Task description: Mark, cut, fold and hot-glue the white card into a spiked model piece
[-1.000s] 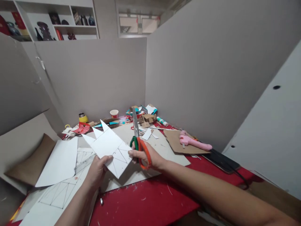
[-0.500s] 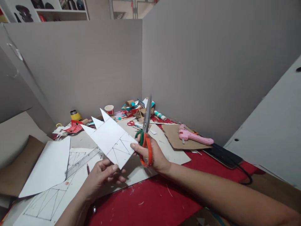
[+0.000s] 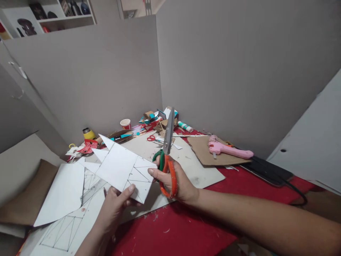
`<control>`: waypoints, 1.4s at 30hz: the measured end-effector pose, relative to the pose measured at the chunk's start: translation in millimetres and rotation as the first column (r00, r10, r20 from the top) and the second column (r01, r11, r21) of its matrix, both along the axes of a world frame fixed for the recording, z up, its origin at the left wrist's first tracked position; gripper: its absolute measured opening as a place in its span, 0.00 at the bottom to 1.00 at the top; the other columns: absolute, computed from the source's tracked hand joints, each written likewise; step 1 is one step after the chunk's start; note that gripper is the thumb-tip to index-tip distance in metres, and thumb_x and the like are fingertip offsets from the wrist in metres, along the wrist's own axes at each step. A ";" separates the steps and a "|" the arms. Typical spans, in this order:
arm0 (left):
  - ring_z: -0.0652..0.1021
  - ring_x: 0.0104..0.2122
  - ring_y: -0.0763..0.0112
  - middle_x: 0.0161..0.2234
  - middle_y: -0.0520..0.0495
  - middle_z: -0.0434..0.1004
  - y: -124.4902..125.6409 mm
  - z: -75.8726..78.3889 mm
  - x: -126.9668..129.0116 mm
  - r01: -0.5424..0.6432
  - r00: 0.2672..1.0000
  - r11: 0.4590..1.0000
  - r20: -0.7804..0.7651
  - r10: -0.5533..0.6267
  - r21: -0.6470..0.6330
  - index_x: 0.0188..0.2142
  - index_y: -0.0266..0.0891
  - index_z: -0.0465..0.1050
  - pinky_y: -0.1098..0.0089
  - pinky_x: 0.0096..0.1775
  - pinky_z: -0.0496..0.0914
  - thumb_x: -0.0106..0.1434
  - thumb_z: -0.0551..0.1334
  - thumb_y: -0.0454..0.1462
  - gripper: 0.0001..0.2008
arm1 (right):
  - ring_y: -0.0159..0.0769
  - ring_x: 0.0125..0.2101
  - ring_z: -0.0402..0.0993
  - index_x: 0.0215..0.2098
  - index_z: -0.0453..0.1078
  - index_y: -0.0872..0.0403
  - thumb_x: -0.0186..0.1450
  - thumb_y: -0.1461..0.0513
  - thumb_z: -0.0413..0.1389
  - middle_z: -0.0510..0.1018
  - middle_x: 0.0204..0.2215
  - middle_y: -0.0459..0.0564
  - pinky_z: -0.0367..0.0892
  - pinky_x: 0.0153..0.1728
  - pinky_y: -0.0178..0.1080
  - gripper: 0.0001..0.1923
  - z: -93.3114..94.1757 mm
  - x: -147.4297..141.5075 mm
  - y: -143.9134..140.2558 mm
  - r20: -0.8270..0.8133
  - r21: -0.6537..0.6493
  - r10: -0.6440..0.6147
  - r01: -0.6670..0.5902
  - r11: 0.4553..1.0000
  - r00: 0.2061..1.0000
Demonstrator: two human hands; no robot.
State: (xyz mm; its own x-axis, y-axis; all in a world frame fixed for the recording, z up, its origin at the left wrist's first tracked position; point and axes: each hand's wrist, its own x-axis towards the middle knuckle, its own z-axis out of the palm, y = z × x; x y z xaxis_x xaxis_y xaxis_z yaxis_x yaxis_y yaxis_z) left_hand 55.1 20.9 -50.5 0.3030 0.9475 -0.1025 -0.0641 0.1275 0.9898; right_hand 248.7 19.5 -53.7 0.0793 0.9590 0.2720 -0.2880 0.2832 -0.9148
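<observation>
A white paper piece [image 3: 117, 161] is held up in front of me, with several pointed flaps cut along its far left edge and pencil-ruled triangles at its near right end. My left hand [image 3: 119, 201] pinches its lower edge, thumb on top and fingers underneath. My right hand [image 3: 181, 179] grips scissors [image 3: 168, 133] with one orange and one green handle loop; their blades are closed and point upward. The right thumb also presses on the paper's right corner. Below, a white sheet with drawn triangles [image 3: 62, 231] lies partly under a clear ruler [image 3: 93, 192].
A pink glue gun [image 3: 230, 150] rests on brown cardboard [image 3: 197, 151] at the right. Small red scissors [image 3: 151, 138], a paper cup [image 3: 125, 124], a yellow jar [image 3: 88, 134] and scraps crowd the back. Red cloth [image 3: 160, 234] covers the table. Grey panels [image 3: 106, 71] stand behind.
The paper piece has turned so its points aim further left, and my left thumb has slid farther onto its face. The right hand still holds the scissors upright. The camera view has shifted slightly.
</observation>
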 end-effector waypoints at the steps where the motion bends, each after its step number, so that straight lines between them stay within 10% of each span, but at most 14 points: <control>1: 0.81 0.28 0.60 0.34 0.39 0.84 1.3 0.3 -1.4 -0.007 1.000 1.000 -0.004 0.007 -0.002 0.37 0.34 0.80 0.65 0.31 0.76 0.53 0.71 0.47 0.19 | 0.30 0.22 0.67 0.31 0.59 0.51 0.55 0.54 0.65 0.66 0.22 0.37 0.64 0.25 0.36 0.19 0.4 0.8 0.7 -0.005 0.015 -0.010 0.010 1.000 1.000; 13: 0.81 0.23 0.65 0.18 0.49 0.79 1.5 22.1 -10.7 -0.258 0.960 0.966 0.112 0.256 0.007 0.22 0.36 0.75 0.72 0.27 0.74 0.44 0.76 0.40 0.13 | 0.29 0.21 0.70 0.32 0.60 0.52 0.58 0.51 0.63 0.73 0.25 0.43 0.68 0.21 0.34 0.18 8.1 10.5 0.5 -0.016 -0.087 0.043 -0.044 0.995 0.999; 24: 0.81 0.23 0.61 0.19 0.46 0.79 -6.7 46.7 -30.6 -0.401 0.878 0.913 0.315 0.359 0.077 0.25 0.34 0.78 0.66 0.30 0.76 0.45 0.75 0.40 0.13 | 0.29 0.16 0.55 0.32 0.60 0.49 0.61 0.42 0.56 0.61 0.18 0.40 0.54 0.16 0.33 0.21 -12.4 6.7 -23.9 0.335 -0.243 0.574 -0.520 0.819 0.747; 42: 0.82 0.25 0.61 0.19 0.50 0.78 -16.3 52.2 -31.2 -0.385 0.880 0.921 0.322 0.348 0.056 0.24 0.37 0.71 0.66 0.32 0.77 0.53 0.71 0.43 0.15 | 0.36 0.28 0.63 0.38 0.67 0.53 0.65 0.40 0.47 0.68 0.26 0.48 0.67 0.31 0.37 0.26 18.9 8.8 -41.5 0.754 -0.070 0.336 -0.439 0.896 0.564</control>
State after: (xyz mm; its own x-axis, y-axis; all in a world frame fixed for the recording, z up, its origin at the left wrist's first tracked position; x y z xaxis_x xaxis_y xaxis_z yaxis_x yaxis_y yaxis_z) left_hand 23.9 4.7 1.7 -0.0694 0.9962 0.0532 -0.3796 -0.0757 0.9220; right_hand 257.5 -22.1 -34.9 -0.5668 0.8062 0.1699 0.3528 0.4238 -0.8342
